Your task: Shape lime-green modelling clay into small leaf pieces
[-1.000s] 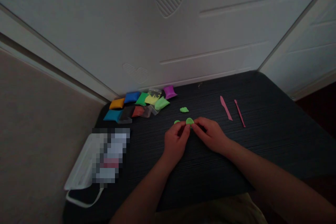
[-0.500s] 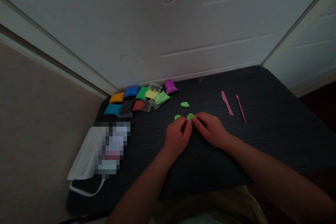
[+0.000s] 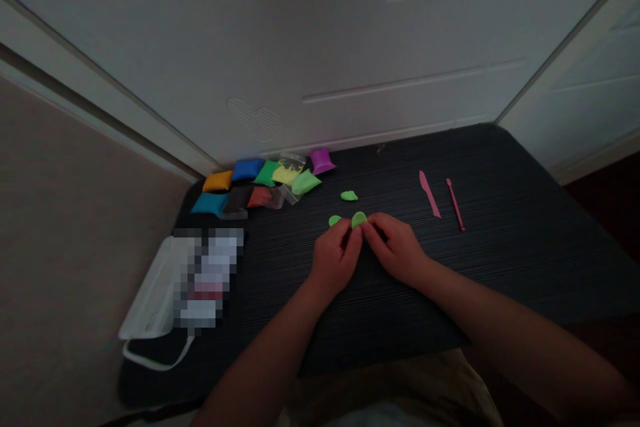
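A small flat round of light green modelling clay [image 3: 359,219] is pinched at its edges between both hands, just above the dark table. My left hand [image 3: 336,255] grips its left and lower side with thumb and fingers closed. On the other side, my right hand [image 3: 395,242] presses it with thumb and forefinger. A second green clay disc [image 3: 335,221] lies beside the left fingers, partly hidden behind them. Farther back is a loose irregular lump of the same green clay [image 3: 349,195].
Several clay packets, among them a purple one [image 3: 323,161] and a light green one [image 3: 305,182], lie at the back left. A pink plastic knife [image 3: 429,194] and a thin pink tool [image 3: 455,205] lie right. A white face mask [image 3: 153,290] lies left on the dark table [image 3: 510,253].
The camera view has shifted slightly. The held clay disc appears tipped up a little more, showing more of its face. Both hands keep their pinch on it.
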A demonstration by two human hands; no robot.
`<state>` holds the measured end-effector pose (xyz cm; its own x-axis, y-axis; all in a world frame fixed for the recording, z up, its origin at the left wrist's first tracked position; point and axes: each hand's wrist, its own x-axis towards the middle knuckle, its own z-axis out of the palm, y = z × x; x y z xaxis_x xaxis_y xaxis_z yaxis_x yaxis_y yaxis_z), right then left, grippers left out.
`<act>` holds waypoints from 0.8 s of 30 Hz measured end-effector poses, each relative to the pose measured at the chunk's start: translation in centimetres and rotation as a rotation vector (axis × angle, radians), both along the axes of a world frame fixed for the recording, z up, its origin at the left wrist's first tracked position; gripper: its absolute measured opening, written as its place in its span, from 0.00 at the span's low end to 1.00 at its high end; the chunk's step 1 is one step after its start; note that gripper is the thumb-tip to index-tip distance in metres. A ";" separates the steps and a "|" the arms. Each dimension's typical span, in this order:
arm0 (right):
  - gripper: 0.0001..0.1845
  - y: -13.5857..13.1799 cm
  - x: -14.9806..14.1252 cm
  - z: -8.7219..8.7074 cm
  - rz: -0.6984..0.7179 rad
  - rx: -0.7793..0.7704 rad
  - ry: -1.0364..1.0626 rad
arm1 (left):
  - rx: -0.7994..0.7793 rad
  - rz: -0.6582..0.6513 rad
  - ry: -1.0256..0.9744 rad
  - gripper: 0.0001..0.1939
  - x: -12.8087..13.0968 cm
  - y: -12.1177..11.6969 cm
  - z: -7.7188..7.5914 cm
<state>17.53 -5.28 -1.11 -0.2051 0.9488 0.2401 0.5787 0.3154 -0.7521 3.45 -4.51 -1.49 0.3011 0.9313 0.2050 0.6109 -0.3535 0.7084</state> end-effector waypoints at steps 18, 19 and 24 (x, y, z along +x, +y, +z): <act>0.12 0.2 0.0 -0.1 -0.015 0.029 -0.162 | 0.041 0.069 0.017 0.11 0.7 -0.4 0.0; 0.12 0.1 0.0 -0.1 -0.014 0.035 -0.161 | 0.041 0.074 0.008 0.10 0.7 -0.4 0.0; 0.13 0.1 0.2 0.0 0.002 0.045 -0.159 | 0.056 0.092 -0.071 0.08 0.2 -0.2 -0.1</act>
